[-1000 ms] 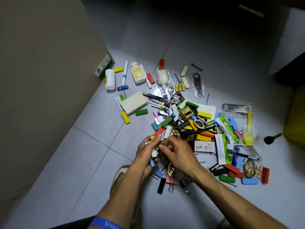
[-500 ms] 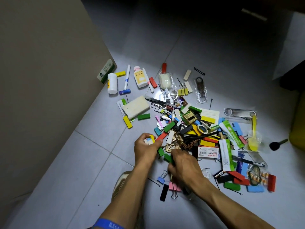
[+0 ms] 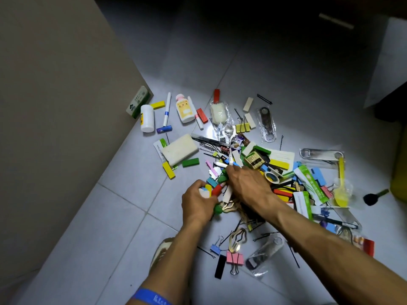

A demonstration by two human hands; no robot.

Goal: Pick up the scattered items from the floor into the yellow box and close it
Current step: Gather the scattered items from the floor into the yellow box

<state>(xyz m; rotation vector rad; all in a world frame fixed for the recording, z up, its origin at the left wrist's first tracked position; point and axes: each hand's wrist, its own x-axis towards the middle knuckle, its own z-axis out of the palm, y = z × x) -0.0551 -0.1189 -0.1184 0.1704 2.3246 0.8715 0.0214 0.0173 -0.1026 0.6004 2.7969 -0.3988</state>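
Observation:
A heap of scattered small items [image 3: 275, 170] covers the floor tiles: coloured blocks, binder clips, hairpins, packets. My left hand [image 3: 197, 204] grips a bunch of small coloured blocks [image 3: 212, 190], with yellow, red, blue and green ones showing between its fingers. My right hand [image 3: 246, 186] reaches into the heap just beyond it, its fingertips pinching a green block [image 3: 222, 178]. The two hands nearly touch. Only a yellow edge of the yellow box [image 3: 399, 172] shows at the far right; whether its lid is up is hidden.
A beige cabinet side [image 3: 55, 128] walls off the left. Near it lie a white bottle [image 3: 147, 118], a marker [image 3: 166, 108], a glue bottle [image 3: 184, 108] and a sponge [image 3: 179, 149]. Pink [image 3: 235, 258] and blue binder clips [image 3: 215, 248] lie near my shoe [image 3: 161, 253].
My right hand has moved up from the near side of the heap to the green block beside my left hand. My left hand still holds its blocks.

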